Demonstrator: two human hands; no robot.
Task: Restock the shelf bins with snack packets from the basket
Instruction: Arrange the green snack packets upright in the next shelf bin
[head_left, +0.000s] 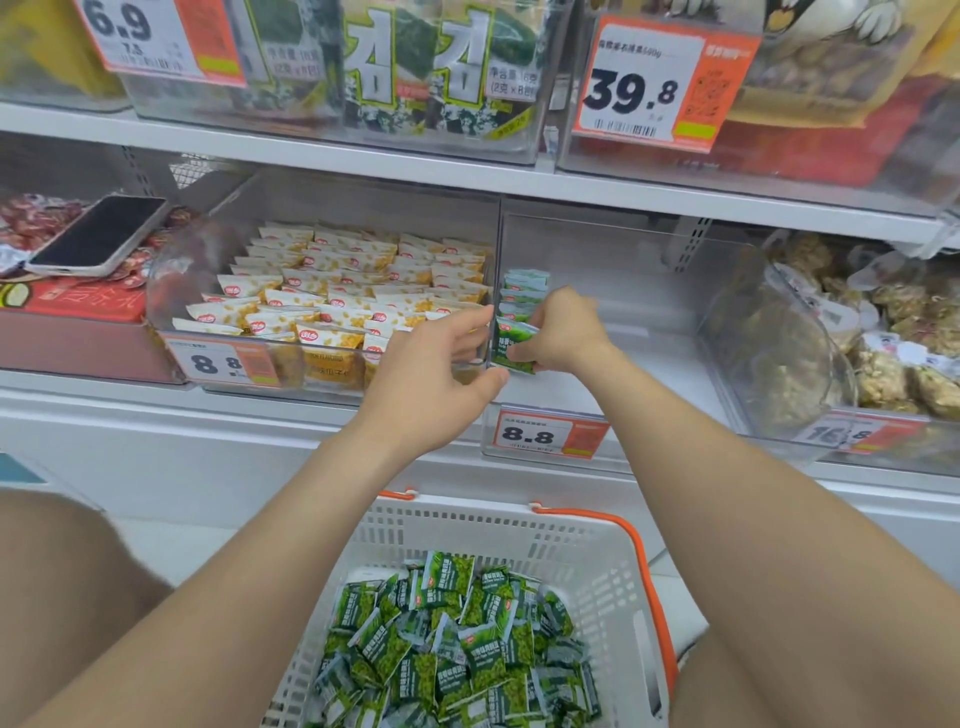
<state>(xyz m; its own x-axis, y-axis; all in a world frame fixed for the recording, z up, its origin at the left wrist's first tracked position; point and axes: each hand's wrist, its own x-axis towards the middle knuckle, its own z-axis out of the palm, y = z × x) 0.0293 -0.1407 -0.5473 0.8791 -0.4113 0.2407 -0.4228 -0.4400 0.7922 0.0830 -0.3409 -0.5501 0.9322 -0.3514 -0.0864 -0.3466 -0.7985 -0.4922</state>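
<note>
A white basket (587, 551) with orange handles sits low in front of me, holding several green snack packets (457, 644). My right hand (563, 332) grips a green packet (511, 345) inside the clear middle shelf bin (649, 312), against its left wall, in front of a short row of green packets (524, 291). My left hand (436, 379) hovers just left of that packet at the bin's front corner, its fingers spread and relaxed, holding nothing.
The bin to the left is packed with yellow-and-white packets (337, 291). A phone (98, 236) lies on red goods at the far left. A bin of brown snacks (857, 338) stands to the right. Seaweed packs (415, 67) fill the shelf above.
</note>
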